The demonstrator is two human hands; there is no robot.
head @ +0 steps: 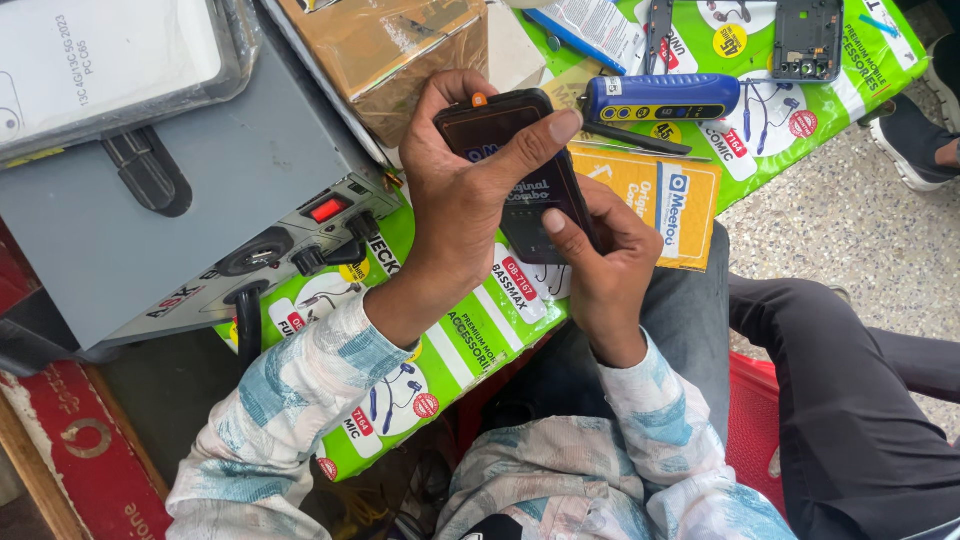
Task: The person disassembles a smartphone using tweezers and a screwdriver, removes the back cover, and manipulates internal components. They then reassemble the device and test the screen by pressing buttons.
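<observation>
While seated over a cluttered bench, working on a dark mobile phone (520, 170) held above green printed packaging (450, 350). Grey metal machine (170, 190) with a red switch at the far left, touching the packaging's edge. Brown cardboard box (400, 50) behind the hands. Yellow packet (660, 200) just beside the phone. Blue-handled tool (660, 98) lying past the fingertips. Bare phone frame (808, 40) near the top edge. Left hand (460, 200) clasped round the phone's top and side; right hand (600, 260) gripping its lower end, thumb pressed on the back.
</observation>
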